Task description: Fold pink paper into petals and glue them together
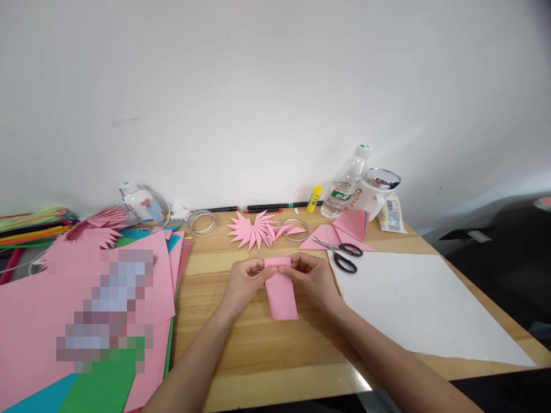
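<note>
A narrow strip of pink paper hangs upright between my two hands, over the wooden table. My left hand pinches its upper left edge, thumb in front and fingers behind. On the opposite edge, my right hand grips the strip the same way. Both thumbs nearly meet across the paper. Just beyond my hands lies a fan of folded pink paper points, with a few loose pink pieces by its right side. Black-handled scissors rest to the right of my right hand, partly over a white sheet.
Pink, green and blue paper sheets are stacked at left, under a blurred patch. Tape rolls, pens, a yellow glue stick, a water bottle and a white mug line the wall. Folded pink paper lies behind the scissors.
</note>
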{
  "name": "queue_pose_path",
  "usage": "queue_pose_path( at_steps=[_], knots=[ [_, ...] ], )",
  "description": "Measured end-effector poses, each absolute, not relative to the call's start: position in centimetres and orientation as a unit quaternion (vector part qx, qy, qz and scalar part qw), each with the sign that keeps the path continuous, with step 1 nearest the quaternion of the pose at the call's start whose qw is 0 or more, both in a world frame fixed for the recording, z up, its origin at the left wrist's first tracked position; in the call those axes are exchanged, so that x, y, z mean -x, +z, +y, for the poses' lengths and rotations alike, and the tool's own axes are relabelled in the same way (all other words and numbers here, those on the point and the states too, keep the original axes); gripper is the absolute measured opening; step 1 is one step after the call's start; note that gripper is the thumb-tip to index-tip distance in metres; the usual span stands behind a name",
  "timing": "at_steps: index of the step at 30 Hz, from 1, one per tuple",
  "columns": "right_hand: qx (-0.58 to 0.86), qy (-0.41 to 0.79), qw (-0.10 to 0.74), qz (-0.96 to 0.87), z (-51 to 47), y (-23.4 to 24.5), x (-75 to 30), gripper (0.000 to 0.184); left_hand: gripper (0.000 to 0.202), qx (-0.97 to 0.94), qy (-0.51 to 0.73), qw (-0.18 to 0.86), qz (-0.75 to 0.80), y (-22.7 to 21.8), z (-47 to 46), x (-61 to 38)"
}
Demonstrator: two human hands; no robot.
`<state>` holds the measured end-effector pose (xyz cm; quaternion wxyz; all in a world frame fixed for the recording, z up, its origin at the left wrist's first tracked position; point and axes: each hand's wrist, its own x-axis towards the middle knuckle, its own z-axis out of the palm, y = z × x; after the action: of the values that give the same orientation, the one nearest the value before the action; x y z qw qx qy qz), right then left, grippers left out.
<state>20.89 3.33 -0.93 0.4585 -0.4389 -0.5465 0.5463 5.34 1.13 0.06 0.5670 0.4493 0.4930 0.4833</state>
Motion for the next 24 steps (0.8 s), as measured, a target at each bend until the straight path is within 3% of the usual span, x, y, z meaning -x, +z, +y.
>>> queue_pose_path(
  at_steps=[24],
  knots=[
    [0.436,0.548,0.441,-0.562,3.27,-0.77,-20.97,0.032,0.035,-0.457,0.509,0.531,0.500,-0.10,1.19,-5.61]
  ],
)
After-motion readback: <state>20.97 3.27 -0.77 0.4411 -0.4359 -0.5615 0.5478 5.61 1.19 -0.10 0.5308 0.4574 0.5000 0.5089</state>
